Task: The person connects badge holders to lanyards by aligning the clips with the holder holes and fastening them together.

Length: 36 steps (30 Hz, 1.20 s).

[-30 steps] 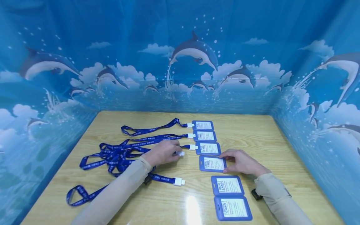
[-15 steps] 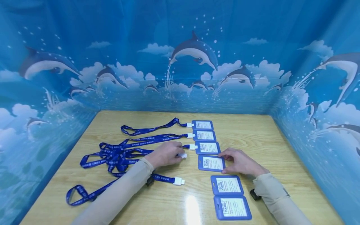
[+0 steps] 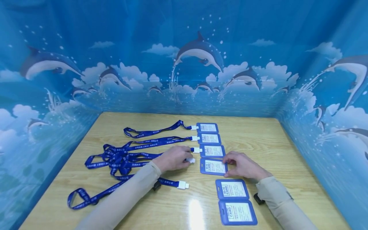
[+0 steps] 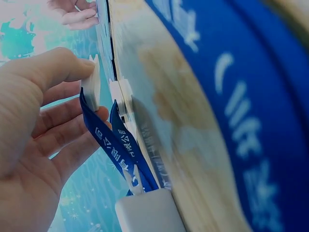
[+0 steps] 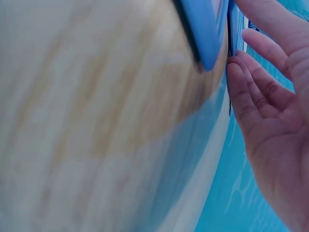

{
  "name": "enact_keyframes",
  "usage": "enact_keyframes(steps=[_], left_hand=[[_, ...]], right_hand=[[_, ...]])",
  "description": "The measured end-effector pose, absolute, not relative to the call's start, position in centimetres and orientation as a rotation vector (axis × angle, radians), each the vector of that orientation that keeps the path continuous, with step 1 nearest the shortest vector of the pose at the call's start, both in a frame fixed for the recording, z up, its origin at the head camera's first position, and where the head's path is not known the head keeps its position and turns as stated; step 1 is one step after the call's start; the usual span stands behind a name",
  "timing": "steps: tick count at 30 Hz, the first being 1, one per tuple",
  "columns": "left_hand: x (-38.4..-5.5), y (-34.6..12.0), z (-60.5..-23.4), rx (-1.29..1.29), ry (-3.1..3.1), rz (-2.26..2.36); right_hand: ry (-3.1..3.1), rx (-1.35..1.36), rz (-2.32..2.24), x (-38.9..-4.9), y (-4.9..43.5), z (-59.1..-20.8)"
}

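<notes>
My left hand [image 3: 176, 158] pinches the white plastic clip [image 3: 191, 160] of a blue lanyard between thumb and fingers. Close up in the left wrist view, the clip [image 4: 91, 87] sits at the fingertips and its printed strap [image 4: 108, 145] hangs below. Just right of that clip, a blue ID card holder [image 3: 211, 166] with a white card lies on the table, its slotted end facing the clip. My right hand [image 3: 244, 166] holds the holder's right end, index finger at the upper corner and thumb at the lower one. A small gap separates clip and holder.
Above are three card holders [image 3: 209, 138] in a column, each with a lanyard clip at its slot. Two more holders [image 3: 238, 212] lie nearer the front. Tangled lanyards [image 3: 118, 159] cover the table's left side, and another white clip [image 3: 183, 185] lies below my left hand.
The left hand has moved slightly right with the clip. The right hand has slid the card holder a little left, and the gap between clip and holder has narrowed.
</notes>
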<state>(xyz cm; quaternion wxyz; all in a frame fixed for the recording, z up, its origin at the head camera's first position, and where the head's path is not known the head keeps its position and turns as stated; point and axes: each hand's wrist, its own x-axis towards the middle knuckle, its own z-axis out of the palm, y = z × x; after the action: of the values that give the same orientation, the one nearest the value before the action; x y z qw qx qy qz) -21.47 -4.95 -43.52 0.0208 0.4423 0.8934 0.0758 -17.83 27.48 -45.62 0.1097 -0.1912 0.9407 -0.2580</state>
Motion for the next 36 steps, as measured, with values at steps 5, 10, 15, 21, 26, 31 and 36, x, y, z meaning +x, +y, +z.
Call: enact_keyframes(steps=[5,10,15,21,26,31,36], left_hand=[[-21.4,-4.7,-43.7,1.384,2.766,0.242],[-21.4,-4.4,-43.9,1.404,2.757,0.244],[-21.3,-4.0,-43.9,1.413,2.746,0.252],[-21.1,-3.6,-43.9,1.369,2.731,0.227],[-21.2,-3.2,-44.0,1.355,2.722,0.188],[-21.2,-2.9,-43.9,1.352,2.725,0.137],[-21.2,-2.7,-44.1,1.344,2.716,0.104]], right_hand=[[2.78,-0.61,-0.764,-17.9,27.4,-45.7],[2.808,-0.607,-0.747,-17.8,27.3,-45.6],[2.819,-0.602,-0.737,-17.9,27.2,-45.6],[2.809,-0.611,-0.766,-17.8,26.8,-45.5],[2.792,-0.602,-0.79,-17.9,26.6,-45.4],[2.79,-0.592,-0.803,-17.8,26.4,-45.3],[2.779,-0.554,-0.807,-17.9,26.3,-45.4]])
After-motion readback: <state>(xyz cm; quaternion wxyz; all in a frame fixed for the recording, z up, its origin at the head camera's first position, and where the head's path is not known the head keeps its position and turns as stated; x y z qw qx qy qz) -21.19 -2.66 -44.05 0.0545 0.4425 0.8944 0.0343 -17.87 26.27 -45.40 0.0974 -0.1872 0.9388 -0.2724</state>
